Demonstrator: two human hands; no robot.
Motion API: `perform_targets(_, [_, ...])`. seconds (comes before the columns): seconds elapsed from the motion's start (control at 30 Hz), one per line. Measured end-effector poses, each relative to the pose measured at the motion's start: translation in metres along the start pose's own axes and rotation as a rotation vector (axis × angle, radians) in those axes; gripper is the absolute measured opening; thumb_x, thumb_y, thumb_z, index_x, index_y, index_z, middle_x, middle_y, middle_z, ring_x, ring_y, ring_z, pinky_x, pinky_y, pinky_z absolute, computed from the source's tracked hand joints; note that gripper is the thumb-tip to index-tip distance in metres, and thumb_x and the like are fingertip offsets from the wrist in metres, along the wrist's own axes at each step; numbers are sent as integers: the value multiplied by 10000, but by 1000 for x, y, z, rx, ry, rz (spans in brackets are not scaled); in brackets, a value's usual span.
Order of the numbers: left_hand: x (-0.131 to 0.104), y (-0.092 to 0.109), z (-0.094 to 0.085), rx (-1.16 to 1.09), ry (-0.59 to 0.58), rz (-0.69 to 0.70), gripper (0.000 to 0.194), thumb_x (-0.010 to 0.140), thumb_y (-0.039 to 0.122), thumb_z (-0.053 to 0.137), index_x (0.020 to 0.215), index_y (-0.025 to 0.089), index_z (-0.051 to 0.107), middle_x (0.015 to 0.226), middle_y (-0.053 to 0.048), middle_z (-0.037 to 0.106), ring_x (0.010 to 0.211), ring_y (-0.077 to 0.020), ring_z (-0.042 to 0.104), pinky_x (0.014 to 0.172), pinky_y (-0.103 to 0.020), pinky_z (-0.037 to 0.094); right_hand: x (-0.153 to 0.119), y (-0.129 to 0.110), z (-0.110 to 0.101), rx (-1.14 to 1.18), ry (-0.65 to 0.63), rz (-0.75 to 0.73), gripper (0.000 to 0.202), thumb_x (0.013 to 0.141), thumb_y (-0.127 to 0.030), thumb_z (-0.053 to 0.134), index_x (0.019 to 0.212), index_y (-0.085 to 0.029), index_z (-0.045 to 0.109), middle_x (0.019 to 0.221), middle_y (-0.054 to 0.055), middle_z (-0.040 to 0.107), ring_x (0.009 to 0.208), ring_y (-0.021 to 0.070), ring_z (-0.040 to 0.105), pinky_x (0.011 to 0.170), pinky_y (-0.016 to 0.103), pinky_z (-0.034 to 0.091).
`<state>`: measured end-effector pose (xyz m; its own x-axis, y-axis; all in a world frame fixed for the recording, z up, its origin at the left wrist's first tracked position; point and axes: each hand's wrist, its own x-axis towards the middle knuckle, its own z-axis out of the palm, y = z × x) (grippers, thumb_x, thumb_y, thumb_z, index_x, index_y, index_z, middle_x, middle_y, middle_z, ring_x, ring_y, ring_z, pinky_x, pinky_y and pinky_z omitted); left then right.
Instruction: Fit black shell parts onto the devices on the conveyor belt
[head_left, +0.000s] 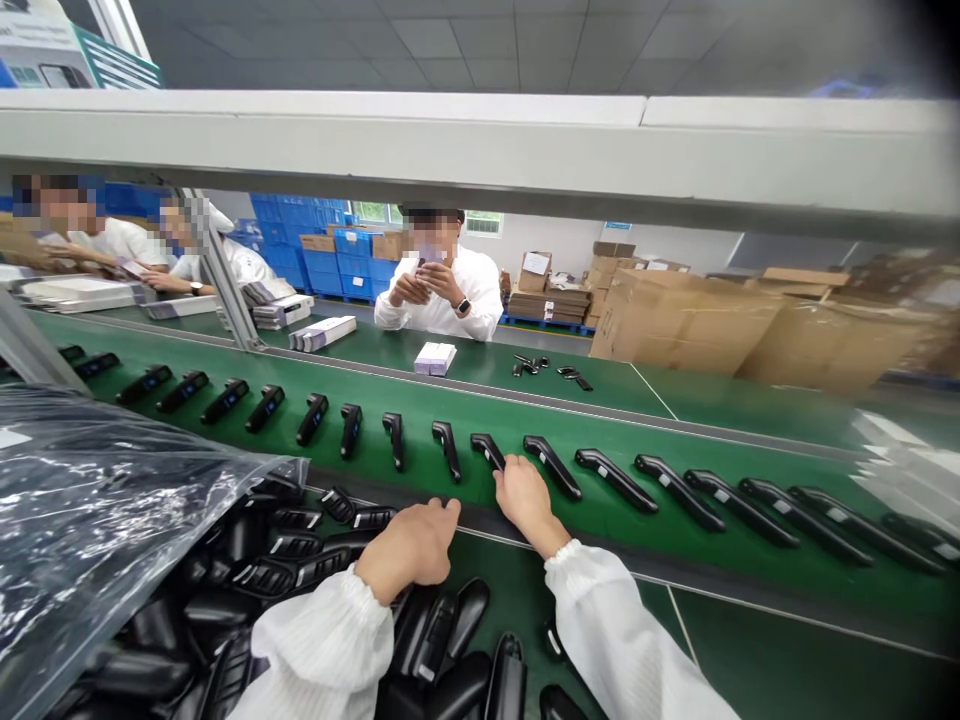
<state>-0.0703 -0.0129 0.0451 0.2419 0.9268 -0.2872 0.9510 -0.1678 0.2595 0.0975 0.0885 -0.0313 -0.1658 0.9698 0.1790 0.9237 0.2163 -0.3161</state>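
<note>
A row of black handheld devices (551,466) lies spaced out along the green conveyor belt (285,440). My right hand (526,500) reaches over the belt's near edge, its fingers closed on the lower end of one black device (487,448) in that row. Nearer to me, my left hand (416,540) hangs over a heap of loose black parts (457,690); its thumb and fingers point right, and whatever lies beneath its palm is hidden. Both wrists come out of white sleeves.
A clear plastic bag (112,520) covers part of the heap at left. Beyond the belt, a person in white (480,285) holds a small item; two more people sit at left. White boxes (435,358) stand on the far bench. A metal beam (480,140) crosses above.
</note>
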Motion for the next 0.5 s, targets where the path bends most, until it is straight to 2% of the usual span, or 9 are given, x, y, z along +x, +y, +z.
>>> perform_targets(0.1, [4, -10, -7, -167, 69, 52, 527, 646, 155, 567, 1169, 200, 600, 1105, -124, 641, 1021, -290, 627, 899, -400, 490, 0, 5, -1, 118, 94, 1, 389, 957, -353, 485, 1239, -101, 578, 1171, 184, 605, 1134, 297, 561, 935, 382, 451])
perform_targets(0.17, [9, -19, -14, -299, 132, 61, 339, 715, 230, 555, 1042, 206, 638, 1009, -83, 654, 991, -260, 622, 918, -385, 481, -2, 6, -3, 326, 198, -61, 411, 943, -364, 492, 1273, -132, 568, 1249, 168, 569, 1169, 284, 534, 951, 381, 453])
perform_targets(0.23, [15, -27, -19, -457, 189, 45, 202, 792, 342, 524, 882, 193, 628, 870, -52, 645, 890, -232, 631, 880, -373, 506, -3, 2, -8, 603, 214, -189, 347, 920, -301, 478, 1218, -182, 610, 1254, 122, 576, 1098, 231, 571, 886, 335, 487])
perform_targets(0.3, [20, -33, -21, -637, 247, 20, 295, 845, 464, 472, 792, 187, 558, 782, -26, 604, 800, -195, 631, 831, -349, 541, -7, -6, -13, 880, 108, -322, 295, 855, -239, 507, 1104, -219, 664, 1187, 75, 618, 990, 189, 606, 798, 292, 508])
perform_targets(0.37, [22, -34, -21, -818, 304, 9, 371, 864, 548, 441, 797, 188, 499, 803, -20, 587, 825, -174, 638, 840, -328, 561, -11, -15, -18, 1116, -55, -385, 300, 773, -213, 572, 1051, -229, 682, 1123, 53, 652, 970, 188, 613, 786, 288, 512])
perform_targets(0.43, [23, -30, -21, -973, 326, 18, 407, 869, 589, 450, 833, 186, 485, 884, -37, 614, 896, -175, 654, 882, -327, 567, -15, -24, -22, 1317, -183, -359, 330, 730, -224, 615, 1053, -223, 680, 1101, 55, 673, 1013, 210, 611, 811, 308, 516])
perform_targets(0.5, [24, -23, -19, -1088, 317, 36, 413, 890, 589, 458, 894, 178, 499, 975, -70, 648, 947, -188, 670, 916, -339, 565, -20, -30, -25, 1493, -252, -304, 351, 730, -258, 620, 1074, -212, 670, 1139, 76, 675, 1040, 232, 612, 828, 336, 521])
